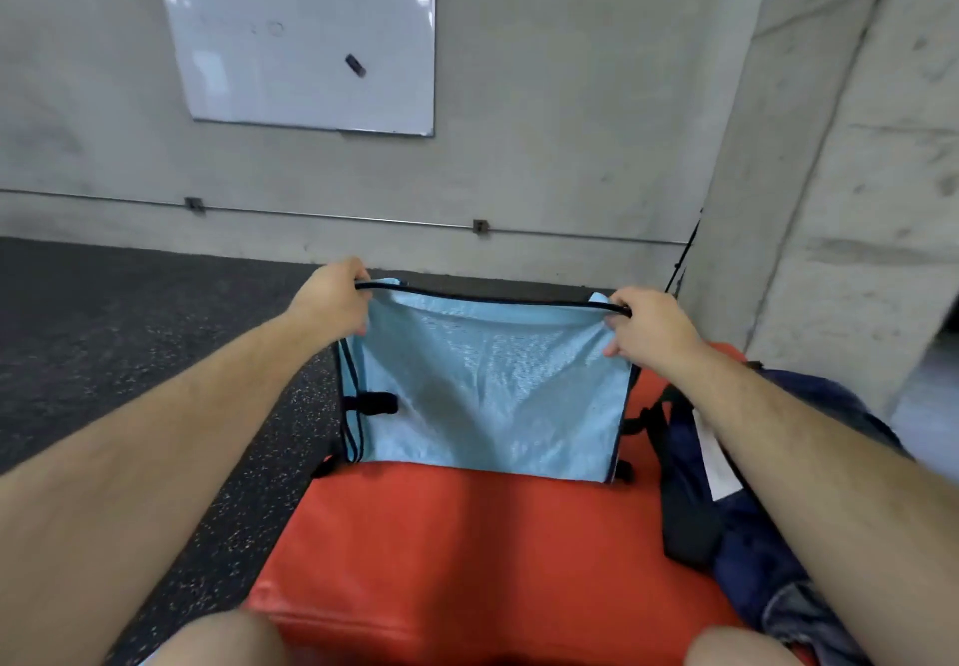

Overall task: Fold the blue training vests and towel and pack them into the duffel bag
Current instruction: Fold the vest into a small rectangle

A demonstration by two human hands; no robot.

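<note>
Blue vest (pixel 488 395): pale blue mesh with a fine weave and a slight sheen, edged in dark navy piping. It is roughly rectangular as held. A short black strap tab (pixel 376 402) sits on its left edge. Soft creases fan down from the middle.

The vest is in front of me over the far half of the red mat (pixel 467 551). Its near edge is down on the mat and its far edge is lifted. The piped far edge runs left to right, pulled taut between my hands, so the long axis lies across my view.

My left hand (pixel 332 302) has fingers curled over the piping at the left corner. My right hand (pixel 651 325) pinches the right corner between thumb and fingers. Both arms are stretched forward, forearms bare, knuckles up.

The mat is smooth, glossy and orange-red. On its right side lies the duffel bag (pixel 752 535), slumped dark navy fabric with a black webbing strap (pixel 685 509) and a white label (pixel 718 463).

To the left is black speckled rubber floor (pixel 129 328). Ahead are a raw concrete wall (pixel 571 120), a thin metal conduit (pixel 337 219) and a tilted whiteboard (pixel 311 32).
</note>
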